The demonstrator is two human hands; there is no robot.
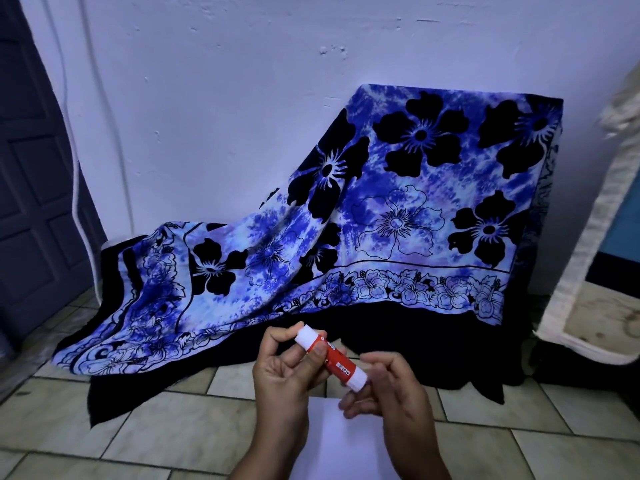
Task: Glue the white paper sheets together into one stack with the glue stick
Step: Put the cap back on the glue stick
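A red glue stick [334,360] with white ends is held in the air between both hands, tilted down to the right. My left hand [287,372] grips its upper white end and red body with thumb and fingers. My right hand [388,396] pinches the lower white end. Below the hands, white paper [332,441] lies flat on the tiled floor, partly hidden by my wrists. I cannot tell whether it is a single sheet or more.
A blue and black flowered cloth [398,209] drapes over a box-like shape against the white wall, spilling onto the beige floor tiles [166,431]. A dark door [31,188] stands at left. A white framed object [595,292] leans at right.
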